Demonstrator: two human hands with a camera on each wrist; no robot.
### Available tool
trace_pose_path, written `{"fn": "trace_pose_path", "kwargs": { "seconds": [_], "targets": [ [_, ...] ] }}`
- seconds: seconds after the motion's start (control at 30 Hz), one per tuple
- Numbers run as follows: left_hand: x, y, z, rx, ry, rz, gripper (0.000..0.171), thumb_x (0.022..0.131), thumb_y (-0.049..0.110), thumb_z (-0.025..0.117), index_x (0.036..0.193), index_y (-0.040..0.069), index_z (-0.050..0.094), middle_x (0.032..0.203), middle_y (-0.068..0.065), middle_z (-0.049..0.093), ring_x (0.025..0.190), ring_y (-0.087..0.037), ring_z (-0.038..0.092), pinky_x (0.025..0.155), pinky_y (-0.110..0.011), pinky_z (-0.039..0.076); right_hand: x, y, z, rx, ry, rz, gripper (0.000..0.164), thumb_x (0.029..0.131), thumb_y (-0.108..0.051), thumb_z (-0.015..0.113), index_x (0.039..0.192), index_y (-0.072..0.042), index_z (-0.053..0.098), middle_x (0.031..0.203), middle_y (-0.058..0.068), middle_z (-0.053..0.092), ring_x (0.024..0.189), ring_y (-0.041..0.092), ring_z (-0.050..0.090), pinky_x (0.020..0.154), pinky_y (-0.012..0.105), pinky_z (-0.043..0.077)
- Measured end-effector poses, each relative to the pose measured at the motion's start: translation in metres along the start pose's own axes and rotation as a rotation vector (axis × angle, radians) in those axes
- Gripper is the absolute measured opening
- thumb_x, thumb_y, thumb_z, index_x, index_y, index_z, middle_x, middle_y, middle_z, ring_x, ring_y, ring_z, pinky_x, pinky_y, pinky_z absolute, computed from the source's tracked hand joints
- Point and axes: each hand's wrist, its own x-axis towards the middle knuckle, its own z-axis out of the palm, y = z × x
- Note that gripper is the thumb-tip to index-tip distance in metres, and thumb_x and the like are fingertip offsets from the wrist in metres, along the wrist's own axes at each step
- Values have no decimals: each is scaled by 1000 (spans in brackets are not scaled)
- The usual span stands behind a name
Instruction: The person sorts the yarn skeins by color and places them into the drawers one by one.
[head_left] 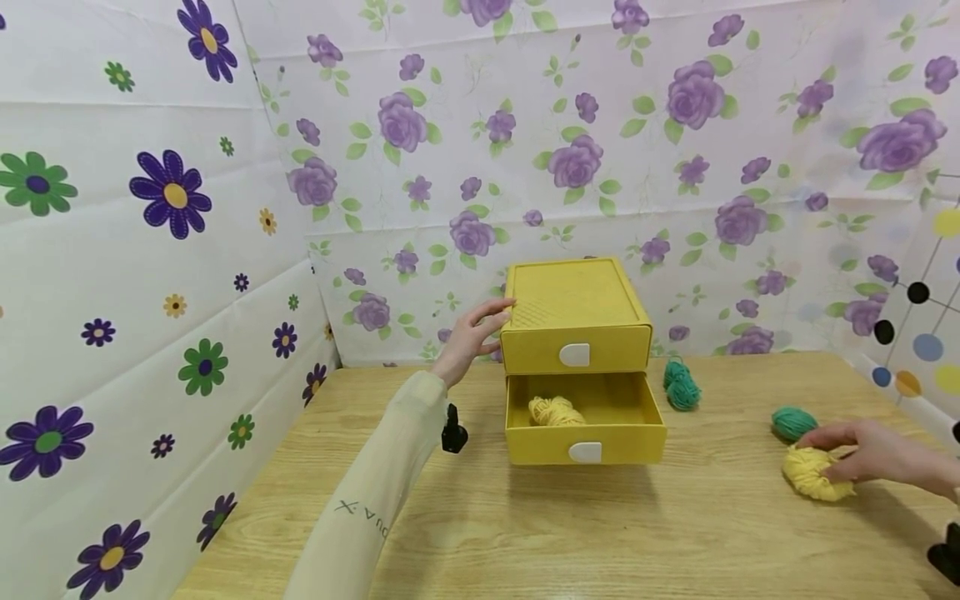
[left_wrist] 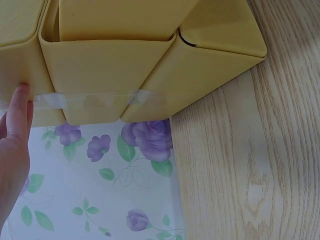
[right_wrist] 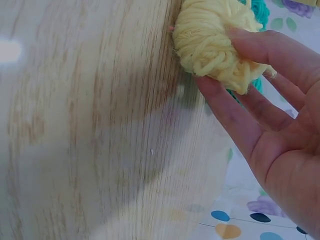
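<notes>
A yellow drawer box (head_left: 573,300) stands on the table with its second drawer (head_left: 555,450) pulled out. Inside that drawer lies a yellow yarn skein (head_left: 556,411). My left hand (head_left: 474,337) touches the box's upper left side with its fingers extended; in the left wrist view a fingertip meets the side wall. At the right, my right hand (head_left: 873,452) grips another yellow yarn skein (right_wrist: 215,45) between thumb and fingers, at the tabletop. Just behind it sits a green yarn skein (head_left: 793,423), partly hidden in the right wrist view.
A second green yarn skein (head_left: 681,385) lies right of the box. The wooden table (head_left: 570,533) meets walls covered in flowered sheeting (head_left: 420,208) at the back and left. Dotted sheeting (head_left: 926,333) hangs on the right. Clear tape (left_wrist: 95,100) crosses the box's side.
</notes>
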Motion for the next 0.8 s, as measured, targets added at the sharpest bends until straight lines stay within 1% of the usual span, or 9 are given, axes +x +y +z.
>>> {"fn": "trace_pose_path", "kwargs": {
  "seconds": [0.07,0.13,0.23,0.3,0.37,0.5,0.63,0.7,0.8],
  "targets": [
    [0,0,0,-1,-1,3,37,92,31,54,127,19,54,124,0,47,114,-14,43,83,-41,44,-1,-2,0,35,2,17,58,74,-21,75,113,16,53,109,37,49,99,54,44,63,31,51],
    [0,0,0,-3,-1,1,37,92,31,55,127,19,54,124,1,47,114,-14,43,83,-41,44,-2,-4,0,48,8,15,57,75,-19,74,113,16,52,109,37,49,96,47,51,62,32,51],
    [0,0,0,-4,-6,0,37,92,31,55,127,19,54,125,1,46,114,-14,42,84,-41,44,-2,-7,0,31,26,2,53,77,-19,73,113,15,53,109,35,51,90,21,58,61,31,51],
    [0,0,-1,-4,-10,-2,38,91,32,55,127,19,54,126,1,46,115,-14,42,84,-42,43,-2,-8,0,24,30,-23,50,79,-18,71,114,14,54,109,35,51,84,5,56,60,30,50],
    [0,-1,-1,-5,-14,0,38,91,32,55,127,19,54,127,1,46,115,-15,42,84,-43,43,-2,-11,-1,-3,39,-62,47,81,-18,69,114,12,55,108,33,53,83,-3,53,60,30,50],
    [1,-1,-1,-4,-17,2,39,91,32,55,128,18,54,127,0,45,115,-16,42,84,-43,43,0,-17,-3,-13,48,-105,43,83,-17,66,115,10,55,109,32,53,84,-3,53,61,30,50],
    [1,0,-1,-3,-8,1,38,91,32,55,127,19,54,125,0,47,114,-15,43,84,-42,44,3,-26,-6,-2,61,-71,48,83,-19,67,118,11,53,112,31,52,84,0,55,63,30,50],
    [0,0,0,-3,-3,1,37,91,31,55,126,19,55,125,1,47,114,-15,43,83,-41,44,4,-31,-7,10,61,-70,52,83,-20,67,119,13,50,114,32,50,85,2,55,64,30,50],
    [0,0,0,-5,-1,2,36,91,31,55,126,19,55,124,1,47,114,-14,43,83,-41,44,6,-37,-9,18,74,-84,54,82,-21,68,121,12,50,115,32,50,87,2,55,66,29,50]
  ]
}}
